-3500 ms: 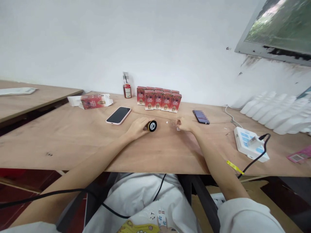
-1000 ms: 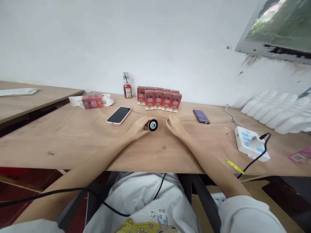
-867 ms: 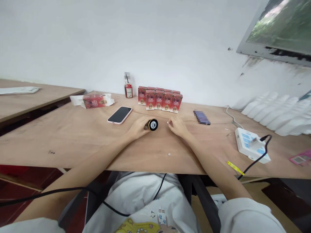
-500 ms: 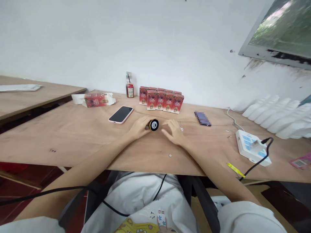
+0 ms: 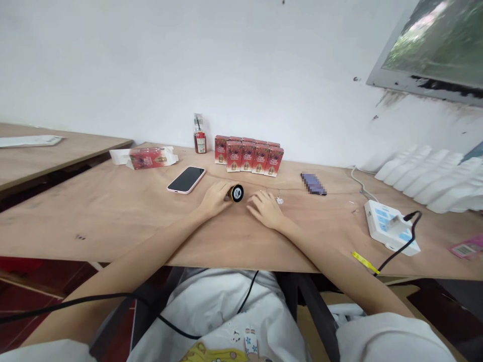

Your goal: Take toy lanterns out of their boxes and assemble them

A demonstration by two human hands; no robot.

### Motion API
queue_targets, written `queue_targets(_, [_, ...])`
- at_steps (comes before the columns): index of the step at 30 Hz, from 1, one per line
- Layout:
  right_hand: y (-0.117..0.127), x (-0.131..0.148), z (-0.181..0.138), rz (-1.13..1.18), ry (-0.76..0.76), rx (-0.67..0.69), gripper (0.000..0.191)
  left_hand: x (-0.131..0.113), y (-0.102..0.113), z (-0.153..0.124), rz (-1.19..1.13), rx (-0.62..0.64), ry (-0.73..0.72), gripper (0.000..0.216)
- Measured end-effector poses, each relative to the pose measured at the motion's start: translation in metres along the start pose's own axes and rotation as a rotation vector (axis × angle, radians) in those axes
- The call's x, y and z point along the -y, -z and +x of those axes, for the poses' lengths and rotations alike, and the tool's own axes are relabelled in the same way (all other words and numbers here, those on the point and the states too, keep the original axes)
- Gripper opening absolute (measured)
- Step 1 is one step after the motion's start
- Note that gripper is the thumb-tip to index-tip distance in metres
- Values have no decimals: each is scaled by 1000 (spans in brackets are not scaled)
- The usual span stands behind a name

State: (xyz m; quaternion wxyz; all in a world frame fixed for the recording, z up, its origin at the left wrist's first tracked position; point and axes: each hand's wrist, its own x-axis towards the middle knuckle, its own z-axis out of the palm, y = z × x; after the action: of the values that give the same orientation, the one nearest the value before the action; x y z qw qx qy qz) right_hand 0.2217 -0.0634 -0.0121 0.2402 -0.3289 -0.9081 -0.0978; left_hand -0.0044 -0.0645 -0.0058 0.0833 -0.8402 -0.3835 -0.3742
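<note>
My left hand (image 5: 214, 197) is curled around a small dark bottle with a gold ring (image 5: 236, 193), which lies on its side on the wooden table (image 5: 113, 211), base toward me. My right hand (image 5: 265, 209) rests palm down just right of the bottle, fingers spread and nothing in it. A tiny pale piece (image 5: 279, 200) lies beside its fingertips.
A row of red cartons (image 5: 248, 155) and a small red dropper bottle (image 5: 199, 137) stand near the wall. A pink-cased phone (image 5: 186, 179), a second phone (image 5: 313, 183), a flattened red carton (image 5: 147, 157) and a white power strip with a black cable (image 5: 391, 228) lie around.
My right hand came in from the right, slid toward me and now lies flat near the bottle. The left hand stayed on the bottle. A small white speck seen near the table edge is gone.
</note>
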Motion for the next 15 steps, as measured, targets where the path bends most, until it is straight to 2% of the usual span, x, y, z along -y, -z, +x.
queue_targets(2, [-8,-13,6,-45,-205,-59,22,-1,-5,3,66,8,-10,41])
queue_targets(5, [-15,-26,15,-91,-382,-36,24,-4,-17,13,197,37,-50,37])
queue_targets(10, [-20,-33,21,-169,-469,76,25,-11,-37,36,435,77,-137,31])
queue_targets(15, [-19,-35,23,-171,-488,38,25,-16,-45,44,522,110,-206,32])
